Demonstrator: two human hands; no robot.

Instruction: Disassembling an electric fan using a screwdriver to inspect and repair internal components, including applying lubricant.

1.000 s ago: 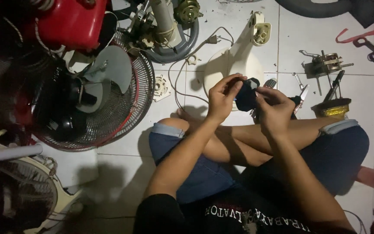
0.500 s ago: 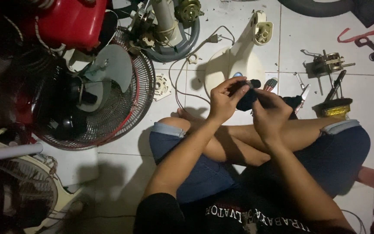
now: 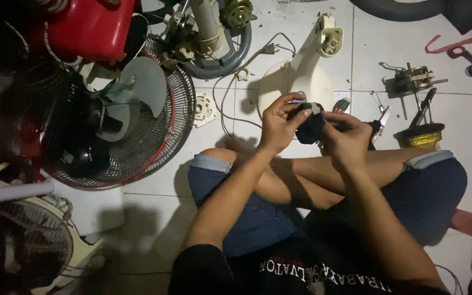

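Head view: person cross-legged on tiled floor (image 3: 247,180).
Left hand (image 3: 279,123): fingers pinched on dark part (image 3: 310,128), held above the knees.
Right hand (image 3: 348,136): closed around part's other side.
Behind: white fan base (image 3: 301,76), fan grille (image 3: 154,136) left.

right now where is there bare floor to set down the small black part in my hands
Free: the white tiles right of the cream fan base, up to the small metal motor; also the tiles between your left knee and the fan grille. The left side is crowded with fans, and tools lie by your right knee.
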